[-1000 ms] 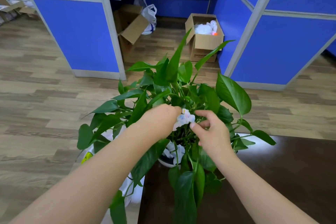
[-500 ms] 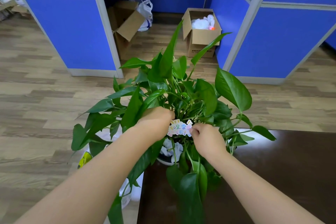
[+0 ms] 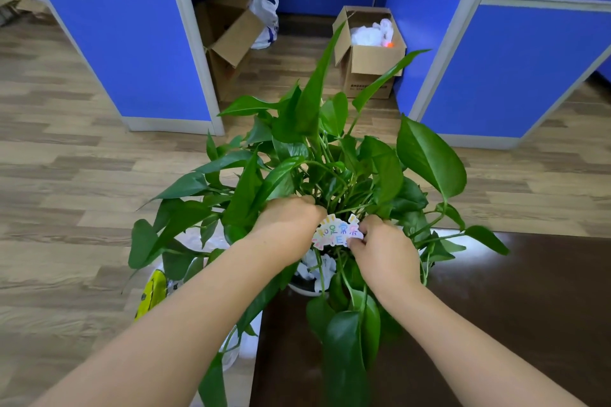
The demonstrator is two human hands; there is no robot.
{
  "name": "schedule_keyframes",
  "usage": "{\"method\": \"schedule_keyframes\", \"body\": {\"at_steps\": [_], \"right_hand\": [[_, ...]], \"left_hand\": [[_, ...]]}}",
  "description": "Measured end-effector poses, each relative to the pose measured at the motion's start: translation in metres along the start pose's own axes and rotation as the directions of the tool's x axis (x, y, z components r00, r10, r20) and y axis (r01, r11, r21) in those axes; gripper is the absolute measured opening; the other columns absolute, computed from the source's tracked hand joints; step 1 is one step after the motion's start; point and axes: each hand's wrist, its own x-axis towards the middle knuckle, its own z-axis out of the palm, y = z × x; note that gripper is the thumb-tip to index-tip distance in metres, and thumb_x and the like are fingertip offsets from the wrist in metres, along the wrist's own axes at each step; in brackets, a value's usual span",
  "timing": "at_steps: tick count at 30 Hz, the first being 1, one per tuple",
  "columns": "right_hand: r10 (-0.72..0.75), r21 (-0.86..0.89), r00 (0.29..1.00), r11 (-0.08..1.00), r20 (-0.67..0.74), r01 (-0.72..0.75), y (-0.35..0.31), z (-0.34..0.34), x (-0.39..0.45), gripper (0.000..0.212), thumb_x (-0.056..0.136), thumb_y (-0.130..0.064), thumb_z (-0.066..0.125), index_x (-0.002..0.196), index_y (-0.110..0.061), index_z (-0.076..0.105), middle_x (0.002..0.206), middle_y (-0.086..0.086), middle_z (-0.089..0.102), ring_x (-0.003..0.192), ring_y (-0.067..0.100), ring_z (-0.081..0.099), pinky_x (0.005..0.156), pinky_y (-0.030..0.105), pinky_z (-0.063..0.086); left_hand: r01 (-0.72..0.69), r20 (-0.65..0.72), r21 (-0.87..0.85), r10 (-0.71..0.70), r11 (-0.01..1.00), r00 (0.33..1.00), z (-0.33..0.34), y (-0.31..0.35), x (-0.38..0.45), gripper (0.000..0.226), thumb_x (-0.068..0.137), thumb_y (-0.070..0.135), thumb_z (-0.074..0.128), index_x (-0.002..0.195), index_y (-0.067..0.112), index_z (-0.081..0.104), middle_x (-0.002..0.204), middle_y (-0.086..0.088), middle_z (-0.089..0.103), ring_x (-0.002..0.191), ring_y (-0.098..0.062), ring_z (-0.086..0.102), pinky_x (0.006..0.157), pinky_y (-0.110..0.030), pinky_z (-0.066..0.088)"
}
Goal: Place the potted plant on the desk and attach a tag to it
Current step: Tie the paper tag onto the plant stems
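Now both grips, left hand (image 3: 291,225) and right hand (image 3: 383,251), pinch the tag (image 3: 337,232) amid the potted plant (image 3: 330,155) leaves

Tag (image 3: 337,234), small white die-cut card held among the plant stems: two rows of multicoloured lettering. Top row reads as four Chinese characters, 知足常乐; the bottom row is partly covered by fingers, and a capital "E" is all that comes through. Cardboard box (image 3: 370,56) on the floor behind: a line of dark print along the lower front, too small to read.
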Motion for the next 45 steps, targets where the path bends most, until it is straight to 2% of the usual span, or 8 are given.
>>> {"method": "schedule_keyframes", "body": {"at_steps": [7,13,21,26,32,36,39,45], "right_hand": [[-0.024,-0.110,0.999,0.994,0.044,0.028,-0.003,-0.003,0.005,0.026,0.095,-0.024,0.047,0.100,-0.005,0.065,0.106,0.014,0.065,0.078,0.027,0.053,0.063,0.025,0.033],[-0.022,-0.119,0.997,0.992,0.076,0.031,-0.002,-0.006,0.005,0.024,0.094,-0.025,0.047,0.077,-0.011,0.053,0.081,0.008,0.049,0.073,0.025,0.048,0.061,0.026,0.034],[-0.075,0.131,0.997,0.988,-0.024,0.078,0.001,-0.032,-0.016,0.027,0.091,-0.025,0.053,0.114,-0.017,0.066,0.113,0.006,0.064,0.103,0.028,0.062,0.081,0.032,0.048],[-0.104,0.184,0.995,0.977,-0.014,0.104,-0.003,-0.027,-0.024,0.036,0.092,-0.024,0.053,0.129,-0.022,0.054,0.115,0.006,0.062,0.103,0.025,0.060,0.074,0.028,0.043],[-0.145,-0.010,0.988,0.989,0.056,0.146,-0.016,-0.009,0.001,0.030,0.094,-0.017,0.047,0.124,-0.017,0.055,0.105,0.014,0.071,0.096,0.033,0.064,0.066,0.030,0.042],[-0.158,0.022,0.987,0.987,0.004,0.158,-0.017,-0.008,0.009,0.019,0.095,-0.014,0.045,0.106,-0.008,0.059,0.079,0.013,0.066,0.067,0.028,0.052,0.051,0.024,0.034],[-0.139,0.104,0.990,0.985,-0.017,0.140,-0.016,-0.012,0.010,0.017,0.095,-0.016,0.047,0.101,-0.009,0.062,0.055,-0.003,0.043,0.061,0.024,0.045,0.042,0.021,0.019],[-0.162,0.095,0.987,0.983,0.016,0.160,-0.025,-0.005,0.016,0.019,0.095,-0.015,0.046,0.100,-0.008,0.062,0.069,0.005,0.056,0.063,0.024,0.048,0.045,0.025,0.026]], "left_hand": [[0.042,-0.038,-0.024,-0.043,0.999,0.998,0.003,0.002,0.000,0.035,0.092,0.002,0.046,0.124,0.015,0.053,0.116,-0.008,0.058,0.103,-0.028,0.057,0.065,-0.032,0.035],[0.072,-0.079,-0.200,-0.089,0.977,0.993,0.003,-0.003,-0.007,0.041,0.092,-0.001,0.044,0.125,0.020,0.055,0.119,-0.005,0.059,0.098,-0.027,0.061,0.075,-0.037,0.056],[0.044,-0.306,-0.321,-0.148,0.946,0.940,0.004,-0.011,-0.042,0.035,0.094,0.006,0.044,0.120,0.021,0.062,0.110,-0.003,0.065,0.096,-0.027,0.065,0.074,-0.037,0.057],[-0.044,-0.369,-0.258,-0.057,0.965,0.928,0.012,-0.009,-0.057,0.029,0.065,-0.003,0.070,0.088,0.015,0.074,0.069,-0.004,0.069,0.051,-0.024,0.068,0.036,-0.026,0.051],[0.215,-0.073,0.016,-0.213,0.976,0.974,0.018,0.006,-0.057,0.037,0.088,0.004,0.049,0.123,0.017,0.049,0.125,-0.006,0.043,0.105,-0.024,0.058,0.067,-0.030,0.046],[0.270,-0.075,-0.030,-0.271,0.963,0.960,0.023,0.001,-0.057,0.029,0.091,0.007,0.046,0.118,0.014,0.054,0.126,-0.007,0.043,0.099,-0.025,0.062,0.061,-0.030,0.037],[0.287,-0.073,-0.070,-0.292,0.955,0.954,0.025,-0.001,-0.056,0.037,0.093,0.010,0.045,0.129,0.017,0.048,0.130,-0.005,0.043,0.099,-0.025,0.064,0.062,-0.029,0.036],[0.319,-0.017,-0.141,-0.324,0.937,0.946,0.024,-0.002,-0.057,0.033,0.093,0.011,0.044,0.125,0.016,0.052,0.135,-0.005,0.041,0.099,-0.026,0.064,0.076,-0.034,0.051]]}}
